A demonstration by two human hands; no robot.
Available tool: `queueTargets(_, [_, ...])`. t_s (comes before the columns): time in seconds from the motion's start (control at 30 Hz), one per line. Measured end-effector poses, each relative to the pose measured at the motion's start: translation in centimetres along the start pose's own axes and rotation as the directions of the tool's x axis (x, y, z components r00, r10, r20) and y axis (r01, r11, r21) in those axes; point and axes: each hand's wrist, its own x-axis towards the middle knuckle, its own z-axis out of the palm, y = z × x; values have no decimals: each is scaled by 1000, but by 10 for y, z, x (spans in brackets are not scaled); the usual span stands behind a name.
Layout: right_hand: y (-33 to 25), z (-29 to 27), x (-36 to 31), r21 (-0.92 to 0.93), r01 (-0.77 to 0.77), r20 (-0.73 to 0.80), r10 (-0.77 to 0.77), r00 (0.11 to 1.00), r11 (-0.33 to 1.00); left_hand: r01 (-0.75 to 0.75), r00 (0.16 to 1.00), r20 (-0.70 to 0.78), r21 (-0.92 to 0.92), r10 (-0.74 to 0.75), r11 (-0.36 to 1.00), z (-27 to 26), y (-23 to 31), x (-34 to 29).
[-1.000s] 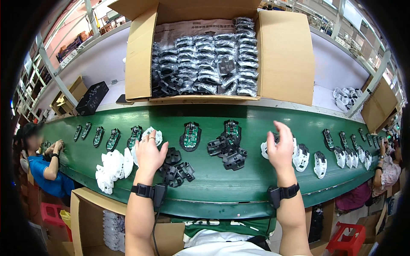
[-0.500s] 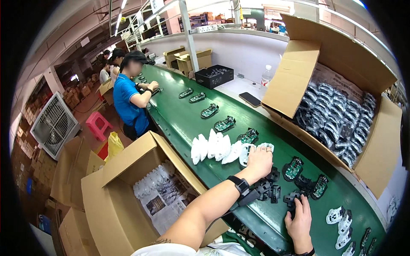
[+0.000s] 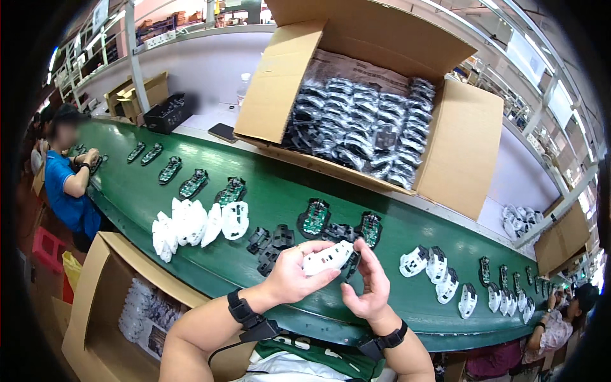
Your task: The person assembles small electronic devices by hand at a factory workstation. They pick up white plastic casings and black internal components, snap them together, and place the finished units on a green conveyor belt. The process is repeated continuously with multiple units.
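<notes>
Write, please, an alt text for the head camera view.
Both hands, left hand and right hand, hold a white plastic shell over a green conveyor belt carrying circuit boards and white shells. An open cardboard box of black parts stands behind.

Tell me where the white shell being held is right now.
In the head view, the white shell sits low centre, pinched between left hand and right hand, above the green belt.
</notes>
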Motion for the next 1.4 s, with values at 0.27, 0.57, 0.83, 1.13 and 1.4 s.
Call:
queueTargets(0.27, [-7,6,4,-159,36,60,-26,998,987,-76,997,30,160,72,984,0,-7,-4])
queueTargets(0.57, [10,5,-8,448,-522,295,431,853,726,-295,954,57,359,294,885,6,5,-6])
queueTargets(0.83, [10,3,-8,188,-476,183,445,876,859,-344,928,57,511,368,788,3,-3,-2])
queueTargets(1.13, [-10,-10,16,-73,173,174,-158,972,982,-667,710,198,496,676,556,-2,9,-3])
queueTargets(1.4, [-21,0,13,28,100,224,-104,969,995,-669,723,221,461,654,583,-9,-6,-1])
